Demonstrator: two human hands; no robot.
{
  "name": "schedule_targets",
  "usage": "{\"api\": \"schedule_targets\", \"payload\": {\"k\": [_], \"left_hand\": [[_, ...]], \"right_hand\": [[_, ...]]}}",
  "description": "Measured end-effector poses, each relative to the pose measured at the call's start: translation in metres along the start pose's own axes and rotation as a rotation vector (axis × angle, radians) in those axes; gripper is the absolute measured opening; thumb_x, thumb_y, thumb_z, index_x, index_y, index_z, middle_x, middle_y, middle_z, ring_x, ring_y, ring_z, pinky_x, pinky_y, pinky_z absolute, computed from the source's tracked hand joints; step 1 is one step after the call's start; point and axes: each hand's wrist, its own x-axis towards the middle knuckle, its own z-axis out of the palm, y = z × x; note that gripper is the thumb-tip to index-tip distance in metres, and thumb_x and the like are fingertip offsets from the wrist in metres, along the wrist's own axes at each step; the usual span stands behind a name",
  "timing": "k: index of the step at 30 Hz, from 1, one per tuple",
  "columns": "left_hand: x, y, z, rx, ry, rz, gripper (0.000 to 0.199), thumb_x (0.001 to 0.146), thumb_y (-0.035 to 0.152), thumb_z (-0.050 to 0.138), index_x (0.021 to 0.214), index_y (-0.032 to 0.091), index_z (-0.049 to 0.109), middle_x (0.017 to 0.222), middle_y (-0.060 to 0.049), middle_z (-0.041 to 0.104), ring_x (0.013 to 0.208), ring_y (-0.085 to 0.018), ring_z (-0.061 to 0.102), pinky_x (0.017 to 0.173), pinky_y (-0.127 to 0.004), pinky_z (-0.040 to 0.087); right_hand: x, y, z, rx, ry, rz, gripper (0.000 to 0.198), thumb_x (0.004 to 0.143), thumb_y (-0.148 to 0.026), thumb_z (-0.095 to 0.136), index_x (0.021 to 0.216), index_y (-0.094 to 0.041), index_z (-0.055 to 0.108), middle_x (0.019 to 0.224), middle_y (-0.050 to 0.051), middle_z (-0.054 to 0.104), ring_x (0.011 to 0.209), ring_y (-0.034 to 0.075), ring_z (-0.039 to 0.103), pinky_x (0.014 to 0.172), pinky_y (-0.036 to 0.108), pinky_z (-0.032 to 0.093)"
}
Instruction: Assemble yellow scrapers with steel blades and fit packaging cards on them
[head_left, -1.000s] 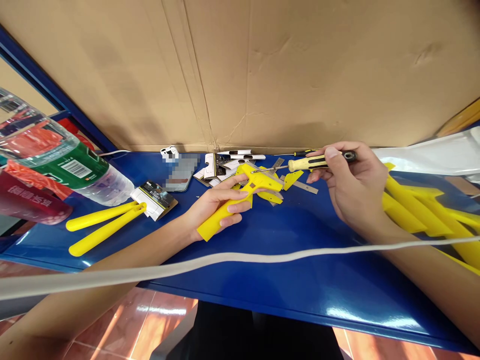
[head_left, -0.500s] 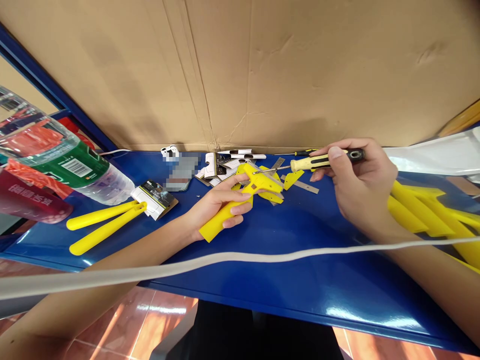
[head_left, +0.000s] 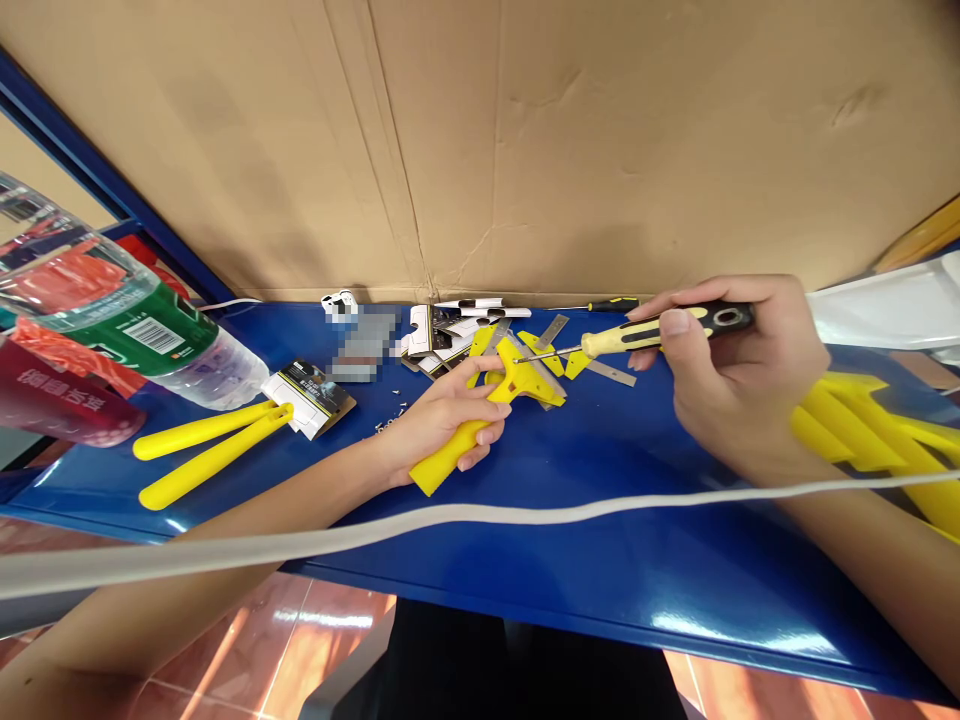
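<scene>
My left hand (head_left: pixel 450 415) is closed round the handle of a yellow scraper (head_left: pixel 450 458), whose wide head points up and to the right. In my right hand (head_left: pixel 739 370) is a screwdriver (head_left: pixel 630 335) with a cream and black handle, held nearly level. The screwdriver's tip meets the scraper's head close to my left fingers; whether it sits in a screw is too small to tell. Behind the scraper lie metal blades (head_left: pixel 611 373) and yellow blade pieces (head_left: pixel 576 362). Small screws (head_left: pixel 390 422) are scattered beside my left wrist.
Several yellow scrapers (head_left: pixel 862 430) are piled at the right. Two yellow handles (head_left: pixel 217 470) with a card (head_left: pixel 311 398) lie left, near a bottle (head_left: pixel 165 320). Another screwdriver (head_left: pixel 611 304) and packaging (head_left: pixel 442 335) lie at the back. A pale cable (head_left: pixel 480 514) crosses in front.
My left hand has shifted slightly right and down with the scraper. My right hand has moved a little right with the screwdriver, its tip still at the scraper's head.
</scene>
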Motion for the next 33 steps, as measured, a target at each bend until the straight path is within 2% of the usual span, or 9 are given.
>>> {"api": "schedule_targets", "payload": {"k": [3,8,13,17,22,25,30,33], "left_hand": [[0.000,-0.002,-0.001,0.006,-0.009,0.010,0.061,0.085,0.020,0.091,0.133,0.028,0.054,0.088,0.004,0.061,0.050,-0.008,0.050,0.038,-0.020,0.036],[0.000,-0.003,-0.002,0.018,-0.021,0.015,0.060,0.087,0.022,0.092,0.133,0.028,0.054,0.083,0.006,0.059,0.050,-0.009,0.049,0.038,-0.020,0.037],[0.000,0.000,0.001,-0.033,-0.009,0.000,0.060,0.083,0.018,0.093,0.128,0.027,0.054,0.087,0.005,0.060,0.051,-0.008,0.050,0.038,-0.019,0.034],[-0.001,0.002,0.004,-0.044,0.025,-0.008,0.060,0.083,0.015,0.090,0.130,0.026,0.054,0.094,0.003,0.063,0.053,-0.007,0.051,0.038,-0.019,0.034],[0.000,0.001,0.002,-0.048,0.035,0.003,0.060,0.084,0.013,0.089,0.131,0.025,0.053,0.105,-0.001,0.067,0.054,-0.006,0.051,0.039,-0.018,0.035],[0.001,0.001,0.002,-0.053,0.033,0.005,0.061,0.083,0.014,0.090,0.130,0.026,0.053,0.104,-0.001,0.067,0.054,-0.006,0.051,0.038,-0.018,0.035],[-0.002,0.004,0.005,-0.059,0.027,-0.011,0.062,0.083,0.015,0.091,0.131,0.025,0.053,0.097,0.002,0.065,0.053,-0.007,0.051,0.038,-0.019,0.036],[-0.003,0.004,0.006,-0.063,0.023,-0.008,0.063,0.083,0.015,0.093,0.131,0.025,0.054,0.094,0.003,0.062,0.052,-0.007,0.051,0.038,-0.019,0.035]], "right_hand": [[-0.001,-0.004,-0.001,-0.033,-0.009,-0.018,0.012,0.108,-0.031,0.080,0.117,-0.027,0.073,0.102,0.004,0.085,0.057,0.013,0.073,0.049,0.028,0.060],[-0.004,-0.004,-0.007,-0.025,-0.052,0.069,0.021,0.104,-0.045,0.086,0.114,-0.030,0.078,0.107,0.006,0.086,0.067,0.021,0.078,0.055,0.041,0.064],[-0.005,0.003,-0.010,0.035,-0.127,-0.096,0.029,0.098,-0.031,0.090,0.124,-0.037,0.079,0.114,0.006,0.085,0.082,0.028,0.083,0.048,0.043,0.067],[-0.006,0.002,-0.010,0.001,-0.206,-0.147,0.047,0.096,-0.020,0.088,0.136,-0.040,0.073,0.119,0.007,0.081,0.101,0.033,0.083,0.064,0.050,0.073],[-0.007,-0.003,-0.010,0.074,-0.255,-0.053,0.064,0.086,-0.018,0.094,0.141,-0.039,0.069,0.130,0.009,0.077,0.115,0.035,0.080,0.083,0.057,0.075],[-0.006,-0.006,-0.009,0.080,-0.239,-0.003,0.063,0.086,-0.017,0.094,0.140,-0.037,0.070,0.130,0.009,0.078,0.110,0.034,0.082,0.083,0.055,0.074],[-0.006,-0.014,-0.006,0.111,-0.181,0.082,0.059,0.088,-0.022,0.095,0.139,-0.039,0.071,0.128,0.005,0.079,0.076,0.022,0.078,0.060,0.044,0.068],[-0.007,-0.015,-0.006,0.124,-0.178,0.069,0.058,0.089,-0.022,0.095,0.140,-0.038,0.071,0.128,0.005,0.079,0.071,0.020,0.076,0.059,0.042,0.068]]}}
